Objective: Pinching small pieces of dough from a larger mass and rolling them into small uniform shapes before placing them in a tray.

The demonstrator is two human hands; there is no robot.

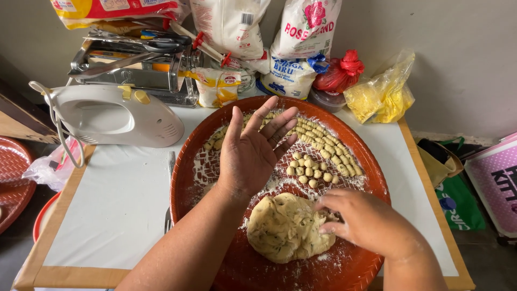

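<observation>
- So we're mid-way through portioning, by the look of it: the dough lump point(288, 226) sits at the near edge of the round reddish-brown tray point(186, 178), dusted with flour and flecked with dark bits.
- Our right hand point(363, 218) is on the right side of that lump, fingers pinched narrow against its upper right edge. It looks like we're nipping off a small bit, but we can't tell if a piece is already loose between the fingertips.
- Our left hand point(253, 151) hovers above the middle of the tray, palm up, fingers spread wide and holding nothing. It reads like a palm waiting for the next pinch of dough to roll.
- Beyond the lump, toward the far right part of the tray, the small dough balls point(309, 170) sit in a cluster, with longer rows point(331, 145) curving along the rim behind them.
- Our guess for the next move: a clean small pinch, matching the size of the balls already lined up, then over to the open palm.
- Off the tray: a white hand mixer point(116, 116) to its left on the table point(124, 215), a metal pasta roller point(140, 64) behind that, and flour bags point(258, 32) plus a yellow plastic bag point(382, 94) along the wall past the far rim.
</observation>
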